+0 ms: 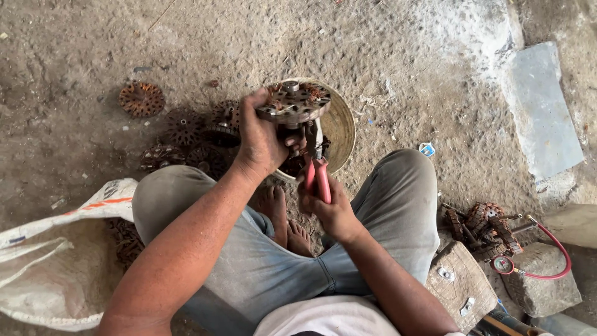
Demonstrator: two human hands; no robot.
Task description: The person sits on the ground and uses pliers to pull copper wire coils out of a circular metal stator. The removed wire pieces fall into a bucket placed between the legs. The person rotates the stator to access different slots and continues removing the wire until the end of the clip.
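Observation:
I sit cross-legged on a dirt floor. My left hand [260, 140] grips a round, rusty motor stator [293, 102] with copper windings, holding it up over a round metal bowl [341, 127]. My right hand [329, 208] is closed on red-handled pliers [317, 174], whose jaws reach up into the underside of the stator. My bare feet [286, 221] rest below the bowl.
Several more rusty stators [186, 134] lie on the ground to the left, one [142, 98] set apart. A white woven sack [56, 261] lies at the lower left. At the right are a wooden block [460, 283], stones, more motor parts [485, 227] and a red hose with a gauge [535, 264].

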